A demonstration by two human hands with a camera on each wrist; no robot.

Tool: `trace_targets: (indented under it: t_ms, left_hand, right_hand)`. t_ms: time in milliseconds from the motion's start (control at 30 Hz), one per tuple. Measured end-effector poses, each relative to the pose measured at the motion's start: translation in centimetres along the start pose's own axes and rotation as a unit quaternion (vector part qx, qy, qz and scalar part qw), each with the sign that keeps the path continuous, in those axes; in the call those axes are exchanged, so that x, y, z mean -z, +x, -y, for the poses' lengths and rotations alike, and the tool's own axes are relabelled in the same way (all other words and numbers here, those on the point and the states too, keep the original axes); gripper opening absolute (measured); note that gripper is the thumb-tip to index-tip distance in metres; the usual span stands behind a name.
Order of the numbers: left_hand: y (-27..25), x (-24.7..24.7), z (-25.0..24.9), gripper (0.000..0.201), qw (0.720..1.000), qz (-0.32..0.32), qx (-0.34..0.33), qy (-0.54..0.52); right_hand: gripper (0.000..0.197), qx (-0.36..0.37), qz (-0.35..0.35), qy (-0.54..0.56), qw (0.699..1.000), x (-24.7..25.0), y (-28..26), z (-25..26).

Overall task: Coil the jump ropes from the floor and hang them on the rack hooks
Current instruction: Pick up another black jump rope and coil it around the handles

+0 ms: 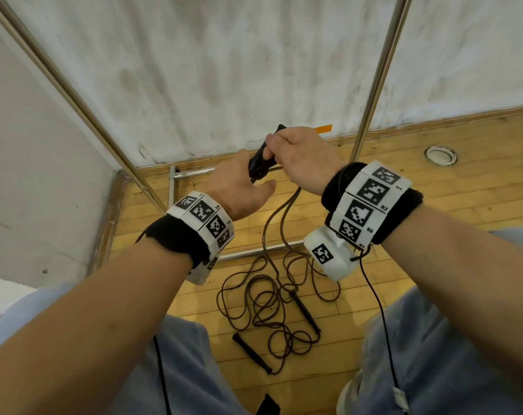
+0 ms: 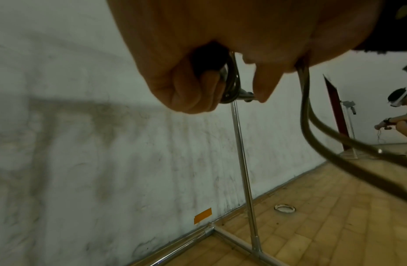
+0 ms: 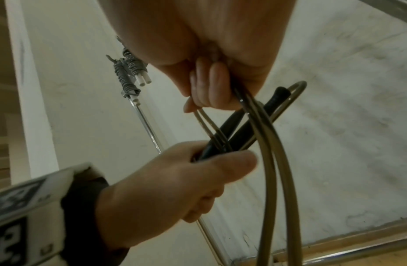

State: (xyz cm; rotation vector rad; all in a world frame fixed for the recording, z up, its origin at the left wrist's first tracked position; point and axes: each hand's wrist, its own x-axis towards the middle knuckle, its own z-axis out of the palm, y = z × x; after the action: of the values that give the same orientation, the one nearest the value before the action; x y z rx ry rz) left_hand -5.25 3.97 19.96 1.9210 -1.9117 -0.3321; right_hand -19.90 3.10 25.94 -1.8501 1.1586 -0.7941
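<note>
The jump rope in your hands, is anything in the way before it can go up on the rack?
Nothing blocks it, but the jump rope isn't free yet. The left hand and right hand hold its black handles, while most of the cord trails down into the tangled pile on the floor. No rack hook shows clearly.

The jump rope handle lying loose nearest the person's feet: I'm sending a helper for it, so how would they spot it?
On the wooden floor, find the tangled brown rope below the hands. The loose handle is the short black stick at the tangle's lower left, lying diagonally, nearer the feet than the other floor handle.
</note>
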Motion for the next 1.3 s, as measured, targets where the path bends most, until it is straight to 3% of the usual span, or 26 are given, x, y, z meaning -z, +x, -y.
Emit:
trace_targets:
  t_ms: [167,367,733,967,1133,1300]
  left_hand:
    - [0.9,-0.4,-0.3,0.033,0.999,-0.045,0.008,0.019]
    - [1.3,-0.2,0.0,0.016,0.997,-0.019,0.009,0.073]
    - [0.7,-0.1,1.1,0.014,0.997,-0.03,0.036,0.059]
    - [-0.5,0.1,0.2,0.018,0.991,0.005,-0.105,0.084]
    - [-1.8,0.8,-0.9,0.019,0.984,0.081,-0.145,0.067]
    - [-2.2,4.0,-1.8,0.018,0.983,0.068,-0.168,-0.026]
  right_hand:
    - [0.041,0.035,-0.003,-0.024,0.999,-0.4,-0.5,1.3]
    - [0.045,0.067,0.022,-0.032,0.997,-2.0,-1.7,1.6]
    - [0.038,0.038,0.015,-0.014,0.999,-0.8,-0.9,1.0]
    - [0.035,0.038,-0.112,-0.091,0.989,2.2,1.4,-1.9]
    - [0.038,0.048,-0.102,-0.212,0.971,3.7,2.4,-3.9]
    - [0.048,-0.017,-0.036,-0.16,0.986,4.8,3.3,-5.8]
